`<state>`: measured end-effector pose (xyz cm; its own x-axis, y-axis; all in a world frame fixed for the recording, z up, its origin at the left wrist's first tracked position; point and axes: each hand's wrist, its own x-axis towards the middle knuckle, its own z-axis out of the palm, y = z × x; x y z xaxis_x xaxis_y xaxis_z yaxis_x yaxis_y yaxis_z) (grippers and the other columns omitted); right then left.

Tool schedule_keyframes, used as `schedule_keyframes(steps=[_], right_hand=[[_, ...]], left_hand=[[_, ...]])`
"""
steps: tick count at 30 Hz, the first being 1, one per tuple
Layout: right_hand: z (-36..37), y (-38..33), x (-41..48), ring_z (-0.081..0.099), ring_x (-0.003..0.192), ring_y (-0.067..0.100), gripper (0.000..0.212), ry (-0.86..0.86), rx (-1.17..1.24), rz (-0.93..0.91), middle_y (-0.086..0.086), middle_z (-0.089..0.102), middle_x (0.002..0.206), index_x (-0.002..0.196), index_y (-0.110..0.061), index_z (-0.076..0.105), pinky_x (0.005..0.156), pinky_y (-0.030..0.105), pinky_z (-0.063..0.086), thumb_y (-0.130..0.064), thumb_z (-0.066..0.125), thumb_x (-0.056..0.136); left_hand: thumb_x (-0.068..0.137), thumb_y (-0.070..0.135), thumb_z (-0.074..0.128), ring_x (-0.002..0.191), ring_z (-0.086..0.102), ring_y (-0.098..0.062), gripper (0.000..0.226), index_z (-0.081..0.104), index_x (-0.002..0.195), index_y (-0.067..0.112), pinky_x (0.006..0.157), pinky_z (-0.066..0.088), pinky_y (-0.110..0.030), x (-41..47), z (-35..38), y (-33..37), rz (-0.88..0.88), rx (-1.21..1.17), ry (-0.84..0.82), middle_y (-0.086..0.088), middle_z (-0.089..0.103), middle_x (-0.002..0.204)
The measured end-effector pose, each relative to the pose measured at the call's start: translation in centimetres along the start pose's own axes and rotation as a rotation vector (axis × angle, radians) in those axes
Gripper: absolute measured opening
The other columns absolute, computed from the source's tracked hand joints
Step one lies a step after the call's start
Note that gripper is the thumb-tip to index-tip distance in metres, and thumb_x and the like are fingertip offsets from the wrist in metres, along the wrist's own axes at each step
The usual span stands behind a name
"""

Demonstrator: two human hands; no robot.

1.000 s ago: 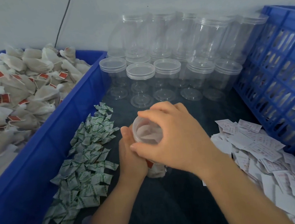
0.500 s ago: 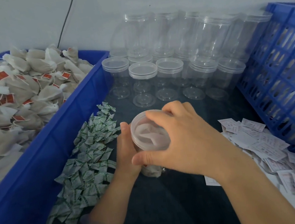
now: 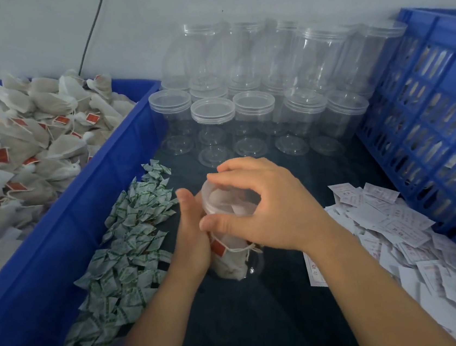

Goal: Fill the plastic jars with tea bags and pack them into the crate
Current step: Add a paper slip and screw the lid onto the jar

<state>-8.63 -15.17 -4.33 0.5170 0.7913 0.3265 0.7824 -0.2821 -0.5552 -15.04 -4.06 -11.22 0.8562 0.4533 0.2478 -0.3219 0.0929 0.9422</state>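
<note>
A clear plastic jar (image 3: 237, 253) packed with tea bags stands on the dark table in the middle. My left hand (image 3: 192, 233) grips its side from the left. My right hand (image 3: 265, 208) curls over the top, thumb and fingers pinching the clear lid (image 3: 225, 200) on the jar's mouth. Loose tea bags (image 3: 19, 145) with red tags fill the blue bin (image 3: 84, 217) on the left. The blue slatted crate (image 3: 429, 132) stands at the right.
Several empty lidded jars (image 3: 253, 104) stand in rows at the back against the wall. A heap of small green-and-white sachets (image 3: 122, 250) lies left of the held jar. White paper slips (image 3: 398, 236) are piled on the right beside the crate.
My right hand has turned on the lid, its fingers spreading more across the top. The view has shifted slightly; the jar stays in place in my left hand.
</note>
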Motion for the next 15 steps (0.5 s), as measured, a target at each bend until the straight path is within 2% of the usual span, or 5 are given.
schedule_keyframes(steps=[2,4,6,11,15], right_hand=[[-1.0,0.8,0.1,0.044,0.121,-0.007,0.074,-0.062,0.039,0.031,-0.024,0.053,0.131,0.122,-0.041,0.063,0.102,0.020,0.035,-0.077,0.061,0.058],[-2.3,1.6,-0.2,0.038,0.127,-0.012,0.071,-0.164,0.103,0.060,-0.027,0.046,0.138,0.122,-0.050,0.057,0.107,0.019,0.031,-0.074,0.062,0.055],[-3.0,1.9,-0.4,0.038,0.127,-0.014,0.073,-0.232,0.142,0.091,-0.030,0.045,0.137,0.123,-0.054,0.054,0.107,0.021,0.032,-0.071,0.065,0.053],[-1.1,0.2,-0.5,0.054,0.106,-0.002,0.055,-0.025,0.062,0.107,-0.027,0.058,0.109,0.110,-0.044,0.062,0.092,0.025,0.045,-0.059,0.071,0.058],[0.5,-0.7,-0.5,0.049,0.101,0.005,0.046,0.092,-0.069,0.100,-0.024,0.058,0.107,0.106,-0.040,0.058,0.083,0.028,0.045,-0.055,0.073,0.064]], left_hand=[[0.078,0.081,0.033,0.108,0.065,-0.013,0.076,0.064,0.114,0.022,0.089,0.051,-0.026,-0.4,-0.1,0.6,0.016,0.079,-0.125,-0.002,0.070,0.110],[0.071,0.056,0.069,0.118,0.058,-0.011,0.074,0.045,0.130,0.020,0.094,0.049,-0.026,-1.0,-0.1,0.6,0.009,0.197,-0.225,0.006,0.061,0.124],[0.053,0.031,0.084,0.116,0.056,-0.001,0.092,0.038,0.132,0.027,0.089,0.047,-0.016,-1.3,0.0,0.4,0.013,0.269,-0.288,0.021,0.058,0.121],[0.048,0.026,0.088,0.103,0.060,0.005,0.086,0.043,0.121,0.035,0.076,0.047,-0.006,-2.0,1.0,-0.2,0.074,0.345,-0.053,0.025,0.060,0.111],[0.045,0.015,0.083,0.090,0.067,-0.002,0.086,0.045,0.120,0.033,0.061,0.052,-0.013,-1.8,0.7,-0.6,0.061,0.370,0.046,0.015,0.064,0.104]])
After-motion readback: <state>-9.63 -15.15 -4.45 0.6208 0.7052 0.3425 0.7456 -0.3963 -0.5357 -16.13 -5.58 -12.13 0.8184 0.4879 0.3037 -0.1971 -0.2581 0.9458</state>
